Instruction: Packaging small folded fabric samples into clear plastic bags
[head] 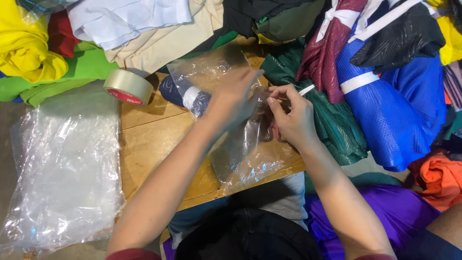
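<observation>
Heaped coloured fabrics ring a bare wooden board (154, 144), and on it lies a clear plastic bag (231, 144) with a folded navy garment (185, 94) already partly inside, beside the roll of clear tape (128, 86). The left hand (233, 96) presses flat on the bag while the right hand (291, 115) pinches its edge, so the packing looks well along, with the bag's mouth seemingly unsealed and the tape roll untouched.

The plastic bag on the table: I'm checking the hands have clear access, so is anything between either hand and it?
Nothing visible. The left hand lies on the clear plastic bag, over the dark folded cloth inside it. The right hand pinches at the bag's edge beside it. The tape roll sits apart, to the left.
</observation>
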